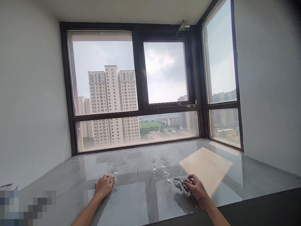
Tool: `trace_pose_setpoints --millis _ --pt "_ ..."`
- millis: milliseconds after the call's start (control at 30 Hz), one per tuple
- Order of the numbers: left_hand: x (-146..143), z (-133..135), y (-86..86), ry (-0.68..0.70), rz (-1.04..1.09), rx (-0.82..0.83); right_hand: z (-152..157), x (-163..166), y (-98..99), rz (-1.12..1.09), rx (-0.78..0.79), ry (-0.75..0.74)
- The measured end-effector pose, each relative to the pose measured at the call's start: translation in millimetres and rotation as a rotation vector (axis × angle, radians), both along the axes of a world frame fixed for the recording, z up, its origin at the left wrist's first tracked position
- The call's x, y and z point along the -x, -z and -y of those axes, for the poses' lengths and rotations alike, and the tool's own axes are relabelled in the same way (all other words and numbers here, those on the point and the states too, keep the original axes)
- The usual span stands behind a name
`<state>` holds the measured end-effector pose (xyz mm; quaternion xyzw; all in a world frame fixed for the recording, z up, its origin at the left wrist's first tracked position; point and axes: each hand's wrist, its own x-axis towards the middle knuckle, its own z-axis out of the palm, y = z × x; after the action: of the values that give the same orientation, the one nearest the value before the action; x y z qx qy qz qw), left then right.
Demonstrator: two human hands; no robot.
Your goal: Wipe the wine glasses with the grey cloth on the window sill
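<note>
My left hand (pixel 103 186) is closed at the foot of a clear wine glass (pixel 112 167), which stands upright on the glossy grey sill. Just behind that glass is a second wine glass (pixel 117 171), partly hidden by it. A crumpled grey cloth (pixel 182 185) is pinched in my right hand (pixel 197 187), held just above the sill. Left of the cloth, close to it, stands the nearest of several upright wine glasses (pixel 168 180). Behind it are more wine glasses, overlapping in view, with one wine glass (pixel 153 161) a little apart on the left.
The grey sill (pixel 127 201) runs back to dark-framed windows (pixel 138 114) and ends at a dark front edge on the right. White walls (pixel 30 94) close both sides. A pale object (pixel 9 187) lies at the far left, with a blurred patch below it.
</note>
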<state>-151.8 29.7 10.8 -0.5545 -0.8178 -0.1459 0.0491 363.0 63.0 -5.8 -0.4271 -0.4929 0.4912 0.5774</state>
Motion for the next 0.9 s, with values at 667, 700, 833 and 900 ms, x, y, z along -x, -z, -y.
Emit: trace_pose_setpoints --millis 667,700,833,900 --pt "-262 -23 -4.8 0.518 0.388 -0.067 -14 1 11.9 -0.040 -0.060 -0.001" --pt "-275 -32 -6.0 0.499 0.398 -0.041 -14 1 12.0 -0.038 -0.064 0.003" --pt "-313 -58 -4.5 0.460 0.417 0.059 -15 0 12.2 -0.050 -0.073 -0.026" --pt "-321 -61 -1.6 0.463 0.419 0.060 -14 0 12.8 -0.057 -0.069 -0.040"
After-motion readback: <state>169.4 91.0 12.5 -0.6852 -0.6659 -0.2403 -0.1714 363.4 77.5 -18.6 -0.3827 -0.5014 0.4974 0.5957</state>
